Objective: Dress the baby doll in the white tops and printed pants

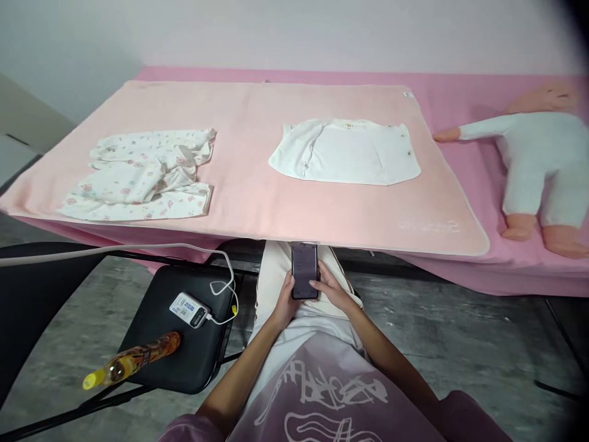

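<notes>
A dark smartphone (304, 270) rests upright over my lap, just below the table's front edge. My left hand (285, 302) grips its lower left side. My right hand (332, 287) holds its right side, with the thumb over the screen. On the pink mat (243, 202) in front of me lies a white baby top (354, 156), spread flat. Farther left on the mat is a loosely heaped, patterned white baby garment (142, 175). Neither hand touches the clothes.
A baby doll (543, 159) in white lies at the table's right end. Left of my legs, a black chair (202, 362) holds a power bank (189, 310) with a white cable (138, 247) and a yellow-capped drink bottle (138, 359).
</notes>
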{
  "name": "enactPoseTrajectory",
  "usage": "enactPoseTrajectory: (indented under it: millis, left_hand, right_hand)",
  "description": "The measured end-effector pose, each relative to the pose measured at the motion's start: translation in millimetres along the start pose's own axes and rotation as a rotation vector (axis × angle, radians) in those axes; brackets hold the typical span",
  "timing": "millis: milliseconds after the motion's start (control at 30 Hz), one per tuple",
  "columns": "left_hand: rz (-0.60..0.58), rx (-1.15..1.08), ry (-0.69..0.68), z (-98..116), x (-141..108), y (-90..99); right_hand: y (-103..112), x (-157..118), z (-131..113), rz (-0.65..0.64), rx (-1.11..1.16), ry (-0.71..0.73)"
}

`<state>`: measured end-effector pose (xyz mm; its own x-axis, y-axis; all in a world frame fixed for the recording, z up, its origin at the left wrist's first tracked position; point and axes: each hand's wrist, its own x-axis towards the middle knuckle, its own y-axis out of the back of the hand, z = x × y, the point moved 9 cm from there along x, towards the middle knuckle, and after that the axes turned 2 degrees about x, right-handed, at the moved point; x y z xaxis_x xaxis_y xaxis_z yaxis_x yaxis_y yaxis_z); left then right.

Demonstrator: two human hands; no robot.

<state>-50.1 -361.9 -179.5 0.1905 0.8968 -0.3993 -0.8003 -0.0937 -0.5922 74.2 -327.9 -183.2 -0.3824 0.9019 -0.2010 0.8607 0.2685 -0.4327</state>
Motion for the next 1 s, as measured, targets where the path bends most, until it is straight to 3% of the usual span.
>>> enactPoseTrajectory:
  millis: [233, 433, 567, 800, 1000]
  left_hand:
    - [-0.022, 0.022, -0.063, -5, 28, 19.2]
    - [-0.043, -0.062, -0.036, -15, 34, 32.6]
    - [-0.044, -0.064, 0.0, -17, 33, 34.9]
    - [-0.159, -0.051, 0.065, -17, 28, 28.3]
    - [-0.17, -0.103, 0.075, -22, 31, 33.8]
  right_hand:
    - [-3, 10, 0, -0.013, 0.177, -0.026]
    - [5, 13, 13, 0.046, 0.197, -0.08]
    - [11, 11, 21, 0.088, 0.148, -0.105]
    - [2, 12, 12, 0.044, 0.094, -0.01]
    - [-1, 14, 16, 0.03, 0.087, -0.028]
